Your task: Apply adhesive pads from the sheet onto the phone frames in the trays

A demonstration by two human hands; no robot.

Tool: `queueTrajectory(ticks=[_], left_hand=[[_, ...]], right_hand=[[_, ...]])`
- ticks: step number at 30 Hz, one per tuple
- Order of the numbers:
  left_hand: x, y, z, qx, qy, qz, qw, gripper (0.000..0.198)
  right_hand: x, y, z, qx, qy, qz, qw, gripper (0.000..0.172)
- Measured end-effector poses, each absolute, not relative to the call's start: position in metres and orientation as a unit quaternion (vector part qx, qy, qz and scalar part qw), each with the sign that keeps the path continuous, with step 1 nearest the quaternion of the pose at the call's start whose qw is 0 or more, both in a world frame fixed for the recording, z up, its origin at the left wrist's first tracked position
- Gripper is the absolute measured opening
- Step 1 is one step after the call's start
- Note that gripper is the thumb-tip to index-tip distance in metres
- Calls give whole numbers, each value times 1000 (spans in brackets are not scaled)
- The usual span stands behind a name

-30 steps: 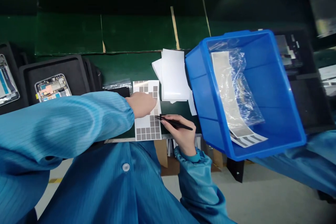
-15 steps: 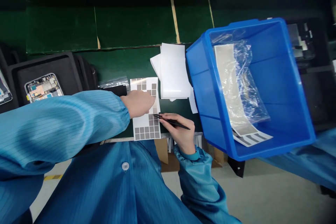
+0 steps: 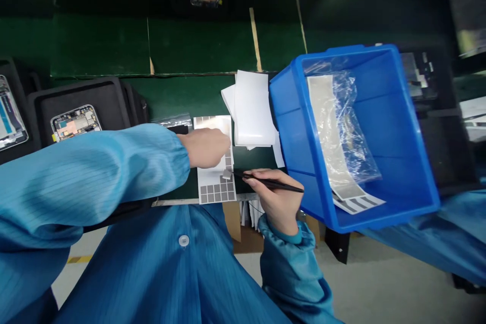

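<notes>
Grey-and-white sheet point(image 3: 208, 177): lies at the near edge of the green bench point(image 3: 182, 93), rows of small grey squares at its near end.
Left hand point(image 3: 209, 148): rests over the sheet's middle, fingers curled; whether they pinch anything cannot be seen.
Right hand point(image 3: 279, 203): just right of the sheet, fingers closed around black tweezers point(image 3: 284, 186) that point left.
Skewed grey square point(image 3: 227, 174): at the tweezer tips, over the sheet; too small to tell if gripped.
Step in hand: seemingly, peeling this one square off.
Next move: probably calls for a steady sheet and a light, sure pinch.
Nearby: white papers point(image 3: 252, 111) lie far right of the sheet; a blue bin point(image 3: 291, 129) stands farther right; a black tray point(image 3: 110, 95) at left holds an opened phone point(image 3: 76, 120).
</notes>
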State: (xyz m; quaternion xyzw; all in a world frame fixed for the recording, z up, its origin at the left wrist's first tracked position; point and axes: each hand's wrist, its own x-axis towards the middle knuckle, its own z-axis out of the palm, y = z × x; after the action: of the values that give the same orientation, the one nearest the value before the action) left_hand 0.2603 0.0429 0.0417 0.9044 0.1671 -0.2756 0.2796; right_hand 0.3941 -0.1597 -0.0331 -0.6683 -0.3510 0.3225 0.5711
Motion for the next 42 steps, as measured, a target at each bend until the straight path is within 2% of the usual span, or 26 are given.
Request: queueTrajectory(ticks=[4,8,13,18,26,34,42], left_hand=[[223,55,88,897,194,-184,353,20],[173,51,114,844,262,-128,450,31],[123,41,112,788,320,-36,524,17],[81,41,107,771,366,39,520,11],[34,48,103,745,376,62,548,11],[5,58,94,752,388,96,524,10],[-29,41,75,769,520,197,315,15]], right_hand=[[383,-145,-2,-621,-365,345,601,17],[359,-118,28,-581,-418,356,601,19],[326,-90,45,-547,-447,405,581,17],[297,-71,43,-554,-431,462,542,18],[255,-43,53,-536,-467,488,506,16],[237,-32,52,-538,-474,488,497,15],[210,0,52,-610,-456,451,465,17]])
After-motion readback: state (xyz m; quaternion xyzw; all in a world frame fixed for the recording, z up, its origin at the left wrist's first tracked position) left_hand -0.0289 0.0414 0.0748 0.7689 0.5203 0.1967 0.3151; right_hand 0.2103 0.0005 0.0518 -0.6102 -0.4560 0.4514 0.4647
